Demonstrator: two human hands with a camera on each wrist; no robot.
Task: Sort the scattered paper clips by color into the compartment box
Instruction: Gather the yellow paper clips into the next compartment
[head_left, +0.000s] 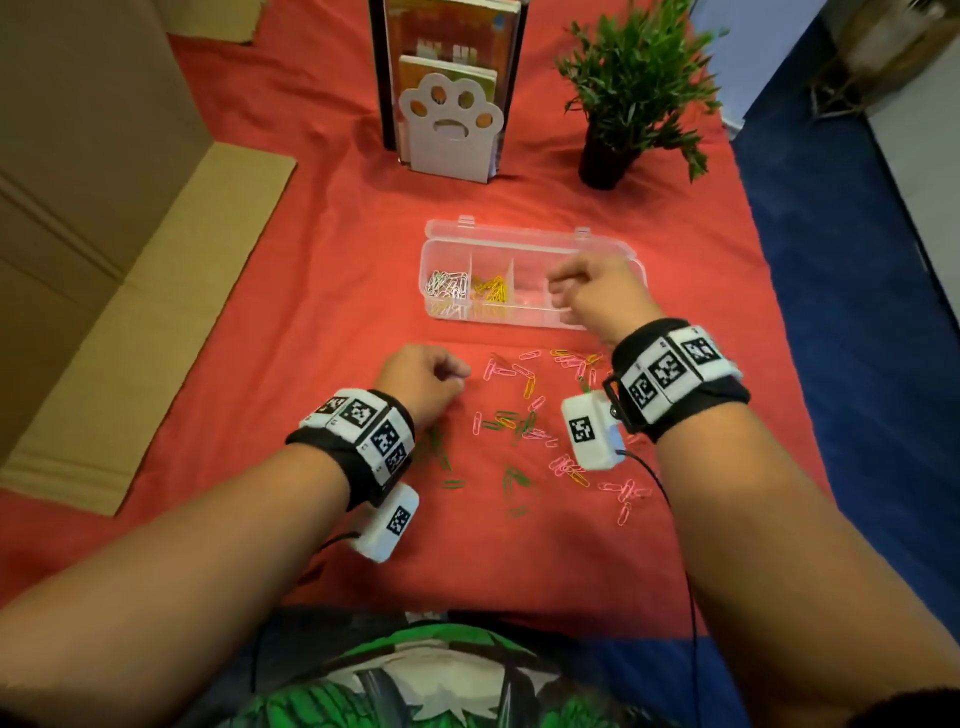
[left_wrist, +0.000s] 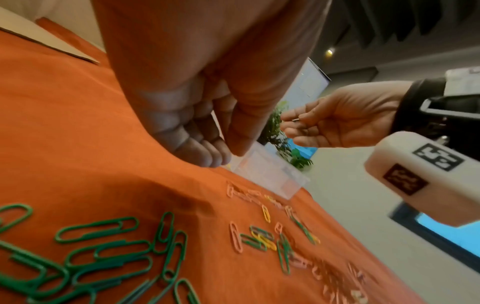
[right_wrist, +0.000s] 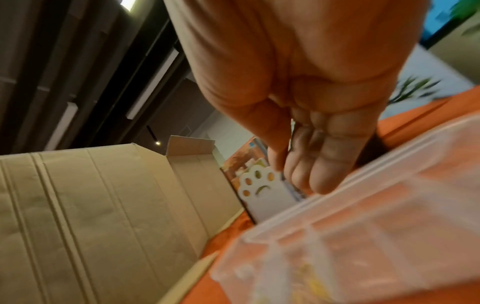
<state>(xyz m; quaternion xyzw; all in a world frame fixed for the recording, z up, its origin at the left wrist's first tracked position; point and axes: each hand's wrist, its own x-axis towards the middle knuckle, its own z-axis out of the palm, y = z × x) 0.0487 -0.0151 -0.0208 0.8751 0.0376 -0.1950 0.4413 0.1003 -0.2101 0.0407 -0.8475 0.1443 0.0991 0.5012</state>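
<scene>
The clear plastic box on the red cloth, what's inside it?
The compartment box holds white clips in its leftmost section and yellow clips in the next. The third looks empty. The right hand covers the rightmost section, so its contents can't be seen.

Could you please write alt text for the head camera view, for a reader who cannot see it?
A right hand hovers over a clear compartment box holding white and yellow clips, while the left hand rests beside scattered paper clips on red cloth.

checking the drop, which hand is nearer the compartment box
Right. The right hand hovers over the right part of the compartment box; the left hand rests on the red cloth, short of the box's near edge.
</scene>
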